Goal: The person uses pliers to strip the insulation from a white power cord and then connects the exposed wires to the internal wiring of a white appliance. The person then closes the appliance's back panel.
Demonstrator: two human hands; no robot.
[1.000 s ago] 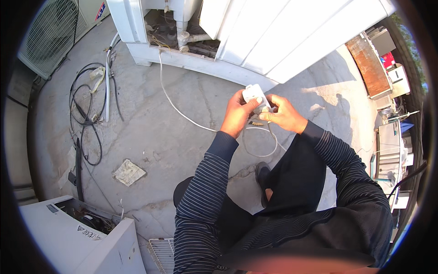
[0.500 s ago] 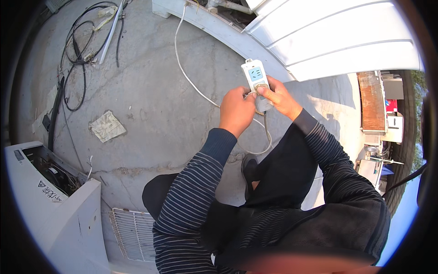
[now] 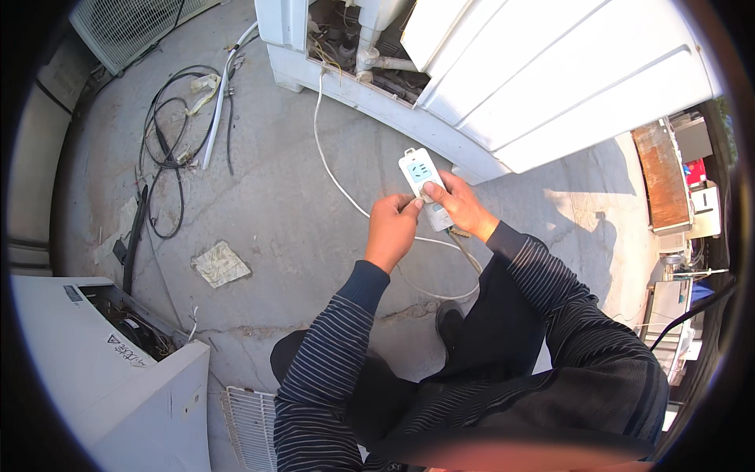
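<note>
A white power strip (image 3: 417, 168) with blue socket faces is tilted up in front of me, above the concrete floor. My right hand (image 3: 464, 208) is closed around its right side, the thumb lying across the front and covering part of the sockets. My left hand (image 3: 392, 230) is closed in a pinch at the strip's left edge, just beside the right thumb. What lies between its fingertips is too small and hidden to name. A white cable (image 3: 336, 182) runs from the white machine, passes behind my left hand, and loops round below the strip.
Ahead stands a white machine housing (image 3: 503, 86) with pipes in its opening. Coiled black cable (image 3: 179, 197) and a crumpled sheet (image 3: 222, 264) lie on the floor. An opened white appliance (image 3: 118, 393) and a wire grille (image 3: 250, 425) are at lower left.
The view has shifted, showing more of the machine's opening. Both hands stay on the power strip. My right thumb now covers the pale piece it pressed on before.
</note>
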